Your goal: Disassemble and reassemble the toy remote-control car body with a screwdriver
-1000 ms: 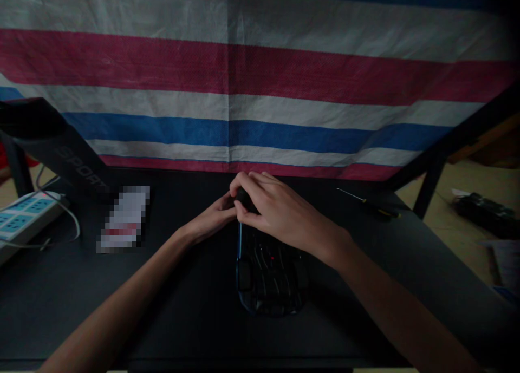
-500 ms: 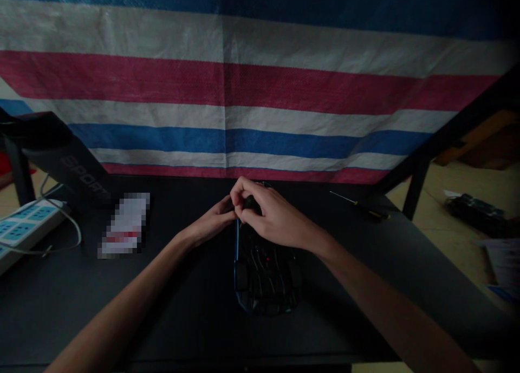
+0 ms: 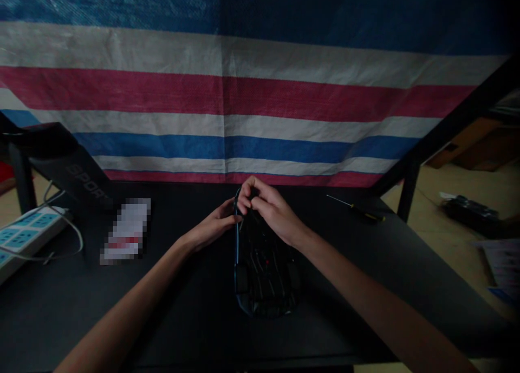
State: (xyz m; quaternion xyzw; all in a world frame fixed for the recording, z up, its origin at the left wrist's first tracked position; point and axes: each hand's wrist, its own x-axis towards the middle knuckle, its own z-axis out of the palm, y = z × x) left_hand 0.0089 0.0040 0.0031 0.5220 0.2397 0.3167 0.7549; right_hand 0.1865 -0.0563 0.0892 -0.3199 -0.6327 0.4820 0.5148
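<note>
A toy car [image 3: 266, 275] lies upside down on the black table, its dark underside and wheels facing up and a blue body edge showing on the left. My left hand [image 3: 215, 224] grips the far left side of the car, thumb and fingers around its edge. Over the far end of the underside, my right hand [image 3: 268, 202] is closed in a pinch on a dark handle, apparently a screwdriver; a thin shaft seems to show below the fingers. Its tip is too dark to make out.
Another screwdriver [image 3: 365, 214] lies to the right on the table. On the left are a pixelated phone-shaped item [image 3: 127, 229], a white power strip [image 3: 30, 232] with a cable, and a dark "SPORT" item [image 3: 81, 172]. A striped sheet [image 3: 284, 102] hangs behind the table.
My right hand has turned and shifted slightly, its fingers uncovering more of the car's far end. The left hand remains at the car's side. The whole view has tilted slightly.
</note>
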